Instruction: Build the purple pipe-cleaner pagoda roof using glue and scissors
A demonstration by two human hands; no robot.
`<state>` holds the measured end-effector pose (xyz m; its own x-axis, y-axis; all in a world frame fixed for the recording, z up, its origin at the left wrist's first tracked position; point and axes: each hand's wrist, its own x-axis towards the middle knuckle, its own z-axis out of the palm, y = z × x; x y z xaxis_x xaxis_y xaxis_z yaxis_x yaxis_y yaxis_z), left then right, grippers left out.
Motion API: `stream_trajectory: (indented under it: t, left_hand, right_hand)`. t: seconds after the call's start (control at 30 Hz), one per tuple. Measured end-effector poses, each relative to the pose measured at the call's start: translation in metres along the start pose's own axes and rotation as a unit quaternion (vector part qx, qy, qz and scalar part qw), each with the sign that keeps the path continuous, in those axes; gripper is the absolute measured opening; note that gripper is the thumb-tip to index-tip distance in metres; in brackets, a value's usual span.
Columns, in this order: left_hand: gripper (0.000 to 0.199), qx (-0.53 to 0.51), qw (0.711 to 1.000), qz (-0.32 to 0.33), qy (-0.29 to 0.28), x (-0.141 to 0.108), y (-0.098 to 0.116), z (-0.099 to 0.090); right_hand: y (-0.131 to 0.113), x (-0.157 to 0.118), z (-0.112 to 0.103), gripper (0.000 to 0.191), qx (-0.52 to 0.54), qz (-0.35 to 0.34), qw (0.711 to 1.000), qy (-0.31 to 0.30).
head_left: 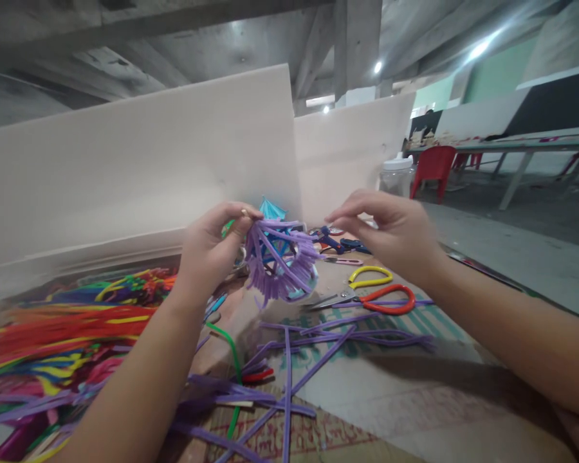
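Purple fuzzy craft (270, 267) beside left hand (210, 251), above table (400, 392), short of its back edge;
left fingers pinch it; right hand (390, 231) almost closed, too blurry to tell if empty.

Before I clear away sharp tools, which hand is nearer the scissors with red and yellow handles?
Right. The right hand is raised just above the scissors in view; the left hand is farther off, to their left, pinching the purple piece.
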<state>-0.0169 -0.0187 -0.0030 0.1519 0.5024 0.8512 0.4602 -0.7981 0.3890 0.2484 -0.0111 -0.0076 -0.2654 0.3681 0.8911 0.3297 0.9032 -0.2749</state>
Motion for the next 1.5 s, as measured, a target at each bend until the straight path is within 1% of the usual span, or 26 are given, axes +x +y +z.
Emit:
stream_trajectory:
  t: [0.07,0.13,0.17,0.23,0.3,0.43,0.53,0.7,0.8,0.9,1.0,1.1,1.27,1.33,1.43,1.5]
  left_hand:
    - [0.012,0.002,1.000,0.022,-0.015,-0.002,0.006,0.003]
    - [0.011,0.007,0.998,0.051,-0.029,-0.004,0.012,0.005]
    - [0.012,0.009,0.997,0.063,-0.034,-0.004,0.015,0.006]
    - [0.012,0.014,0.996,0.076,-0.043,-0.005,0.020,0.007]
    - [0.013,0.017,0.995,0.077,-0.055,-0.006,0.023,0.009]
    - [0.013,0.019,0.994,0.071,-0.078,-0.008,0.025,0.015]
    - [0.014,0.018,0.994,0.066,-0.086,-0.010,0.024,0.021]
    - [0.013,0.025,0.995,0.055,-0.078,-0.011,0.021,0.025]
    - [0.012,0.027,0.997,0.041,-0.067,-0.010,0.019,0.024]
    - [0.011,0.016,0.998,0.023,-0.059,-0.009,0.017,0.022]
    - [0.011,0.000,0.998,0.009,-0.058,-0.009,0.015,0.021]
    - [0.012,-0.011,0.998,0.002,-0.057,-0.008,0.013,0.020]
    - [0.013,-0.029,0.999,-0.018,-0.038,-0.006,0.007,0.016]
    - [0.014,-0.029,0.999,-0.025,-0.025,-0.006,0.005,0.014]
    - [0.014,-0.016,0.999,-0.028,-0.006,-0.006,0.005,0.011]
    - [0.014,-0.011,1.000,-0.024,0.002,-0.006,0.006,0.011]
  right_hand:
    - [-0.005,-0.004,0.004,0.018,-0.065,-0.108,0.991,-0.045]
    - [-0.009,-0.008,0.007,0.018,-0.141,-0.198,0.967,-0.074]
    - [-0.010,-0.010,0.009,0.021,-0.176,-0.228,0.954,-0.080]
    - [-0.010,-0.014,0.012,0.027,-0.234,-0.262,0.932,-0.092]
    - [-0.009,-0.017,0.016,0.028,-0.271,-0.273,0.917,-0.101]
    - [-0.005,-0.023,0.025,0.022,-0.306,-0.281,0.904,-0.097]
    - [-0.002,-0.024,0.029,0.025,-0.310,-0.283,0.902,-0.099]
    - [0.003,-0.024,0.031,0.023,-0.293,-0.276,0.909,-0.106]
    - [0.005,-0.022,0.029,0.022,-0.267,-0.293,0.913,-0.095]
    - [0.005,-0.021,0.028,0.020,-0.232,-0.293,0.924,-0.080]
    - [0.003,-0.018,0.026,0.016,-0.200,-0.276,0.938,-0.065]
    - [0.000,-0.015,0.025,0.017,-0.170,-0.252,0.951,-0.060]
    - [0.000,-0.013,0.021,0.019,-0.098,-0.165,0.978,-0.076]
    - [0.000,-0.013,0.021,0.020,-0.089,-0.143,0.982,-0.086]
    - [-0.001,-0.014,0.022,0.020,-0.094,-0.137,0.981,-0.100]
    - [-0.002,-0.016,0.024,0.018,-0.101,-0.122,0.980,-0.119]
